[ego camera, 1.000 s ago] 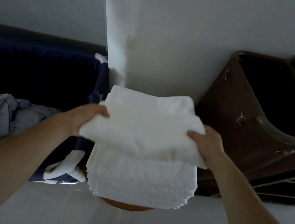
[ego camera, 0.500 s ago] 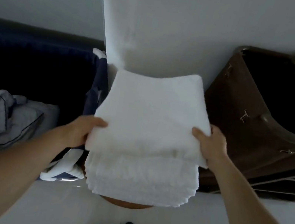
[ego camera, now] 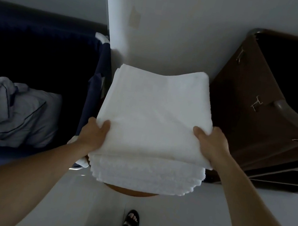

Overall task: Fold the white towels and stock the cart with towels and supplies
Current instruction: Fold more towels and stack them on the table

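Okay, head view, the only one. Counts first: two hands, one folded towel (ego camera: 156, 114) on top, and one stack of towels (ego camera: 143, 177) under it. The stack shows several layered edges at the front, too blurred together to count.

My left hand (ego camera: 93, 133) grips the top towel at its near left corner, thumb lying on the upper face, fingers curled under the edge and hidden. My right hand (ego camera: 212, 143) grips the near right edge the same way: thumb on top, fingers tucked below, out of sight. Both hands hold the same towel and nothing else.

The top towel lies flat over the stack, covering it. Its far edge points at the white wall (ego camera: 178, 29) and its near edge faces me, overhanging the stack a little at the right front. It looks close to square from here, so I cannot tell the long axis for sure. The far edge bows up slightly at the right corner.

The stack sits on one round wooden surface (ego camera: 131, 191), of which only a front sliver shows.

On the left is one dark blue fabric bin (ego camera: 37, 45), just beside the stack, with one crumpled pale sheet (ego camera: 12, 111) with dark piping inside. On the right is one brown bag on a frame (ego camera: 251, 120), near the stack, with three metal clips along its side.

At the bottom are two feet in dark sandals (ego camera: 130, 224) on the pale floor (ego camera: 174, 225).
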Demonstrator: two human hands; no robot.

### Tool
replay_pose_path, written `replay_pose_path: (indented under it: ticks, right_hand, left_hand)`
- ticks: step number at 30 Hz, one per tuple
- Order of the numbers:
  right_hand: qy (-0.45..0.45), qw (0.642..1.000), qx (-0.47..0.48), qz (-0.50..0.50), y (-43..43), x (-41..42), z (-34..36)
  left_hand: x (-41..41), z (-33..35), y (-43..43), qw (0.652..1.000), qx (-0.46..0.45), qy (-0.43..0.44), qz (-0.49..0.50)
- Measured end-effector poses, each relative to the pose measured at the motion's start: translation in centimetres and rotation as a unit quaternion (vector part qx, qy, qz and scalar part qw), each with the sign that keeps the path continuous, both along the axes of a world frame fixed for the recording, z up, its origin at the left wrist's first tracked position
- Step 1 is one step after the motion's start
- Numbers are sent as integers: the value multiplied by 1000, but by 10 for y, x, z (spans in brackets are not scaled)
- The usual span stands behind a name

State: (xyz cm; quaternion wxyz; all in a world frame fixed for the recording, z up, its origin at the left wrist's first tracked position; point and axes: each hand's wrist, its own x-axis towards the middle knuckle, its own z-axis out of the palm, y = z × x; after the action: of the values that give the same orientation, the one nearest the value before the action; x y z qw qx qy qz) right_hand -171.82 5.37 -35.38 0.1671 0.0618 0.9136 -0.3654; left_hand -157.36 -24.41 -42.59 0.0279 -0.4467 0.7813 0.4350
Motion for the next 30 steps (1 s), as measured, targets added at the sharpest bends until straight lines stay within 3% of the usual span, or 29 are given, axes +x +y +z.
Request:
replay_pose_path:
  ticks: [4,8,15,18,21,25,30]
  right_hand:
    - [-23,999,16,-21,16,28,-46]
    - [7,999,33,0,14,25,-40]
    - [-12,985,166,52,8,29,-37]
    - [27,964,252,84,-4,21,-26]
    - [63,957,255,123,-18,18,-17]
    - [1,958,232,168,-18,34,-51]
    - [35,970,194,145,-6,41,-77]
  left_hand:
    - [13,-7,12,999,-20,13,-31]
    - [19,-9,22,999,-41,4,-22]
    - [20,3,7,994,-89,-3,-59]
    - [1,15,15,956,-244,-2,-163]
    - [-25,25,34,901,-316,9,-297]
    - [-27,-9,43,878,-285,-68,-380]
    - [-22,-39,50,880,-276,-86,-378]
